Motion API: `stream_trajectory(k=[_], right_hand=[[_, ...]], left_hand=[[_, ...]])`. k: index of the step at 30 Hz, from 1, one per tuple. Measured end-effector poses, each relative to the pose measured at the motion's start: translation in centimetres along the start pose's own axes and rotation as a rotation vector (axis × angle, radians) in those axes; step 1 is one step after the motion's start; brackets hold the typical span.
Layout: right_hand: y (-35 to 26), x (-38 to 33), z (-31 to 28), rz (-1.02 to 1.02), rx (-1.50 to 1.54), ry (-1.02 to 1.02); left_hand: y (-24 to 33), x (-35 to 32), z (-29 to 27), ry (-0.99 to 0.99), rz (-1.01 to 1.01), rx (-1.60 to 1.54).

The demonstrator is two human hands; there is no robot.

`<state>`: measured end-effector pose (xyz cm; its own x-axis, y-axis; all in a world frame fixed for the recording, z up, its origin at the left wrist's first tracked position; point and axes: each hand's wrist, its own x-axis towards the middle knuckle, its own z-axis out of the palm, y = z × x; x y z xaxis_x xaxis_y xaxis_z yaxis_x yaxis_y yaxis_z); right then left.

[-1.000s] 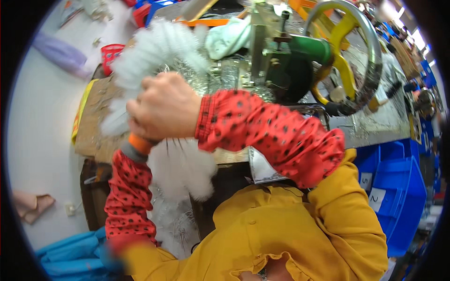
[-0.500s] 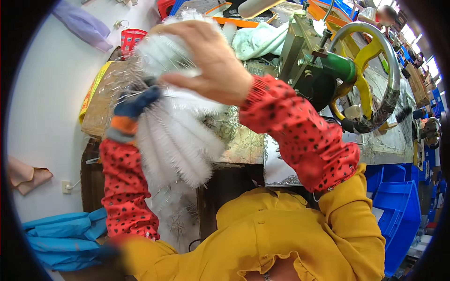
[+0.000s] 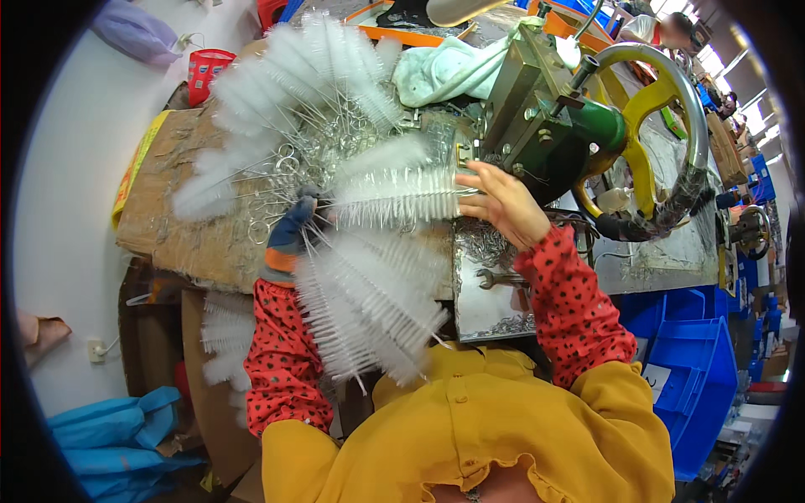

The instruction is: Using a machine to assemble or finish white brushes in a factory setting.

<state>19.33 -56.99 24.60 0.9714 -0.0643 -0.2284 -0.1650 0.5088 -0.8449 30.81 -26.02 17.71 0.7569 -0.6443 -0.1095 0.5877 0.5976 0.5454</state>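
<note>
Over the cluttered workbench (image 3: 210, 243), a white bottle brush (image 3: 394, 197) lies level between the person's two hands, its bristles pointing every way and its far end at the machine. The right hand (image 3: 503, 201) is bare; its fingers are together on the tip of that brush, right against the grey metal block of the machine (image 3: 537, 109). The left hand (image 3: 293, 230) wears a dark blue glove with an orange cuff, and it is closed around the wire handles of a whole bunch of brushes (image 3: 369, 310) that fan out downward over the person's lap, as well as the level one. I cannot tell exactly how the gloved fingers sit, since bristles hide most of them.

Behind the hands, a heap of finished brushes (image 3: 293, 92) spreads across the bench on brown cardboard, their wire loop ends tangled toward the middle. Just below the right wrist a spanner (image 3: 501, 281) lies on a shiny metal plate (image 3: 486, 310). The machine carries a green body and a large yellow handwheel (image 3: 662, 134) to the right. A pale green cloth (image 3: 444, 71) is bunched at the back of the bench, and a small red basket (image 3: 207, 71) stands at the far left. Blue plastic bins (image 3: 696, 369) are stacked on the floor to the right.
</note>
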Motion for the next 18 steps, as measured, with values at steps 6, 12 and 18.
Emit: stream_trajectory(k=[6,12,18], right_hand=[[-2.6,-6.1,5.9,-0.868,-1.284,-0.177],[2.5,1.1,9.5,-0.816,-1.659,-0.303],[-4.7,-7.0,2.4,-0.932,-1.51,0.02]], left_hand=[[0.6,1.2,-1.8,0.132,0.065,-0.044],[-0.2,0.9,-1.6,0.083,-0.059,-0.131],[3.8,-0.8,0.7,-0.098,0.052,0.086]])
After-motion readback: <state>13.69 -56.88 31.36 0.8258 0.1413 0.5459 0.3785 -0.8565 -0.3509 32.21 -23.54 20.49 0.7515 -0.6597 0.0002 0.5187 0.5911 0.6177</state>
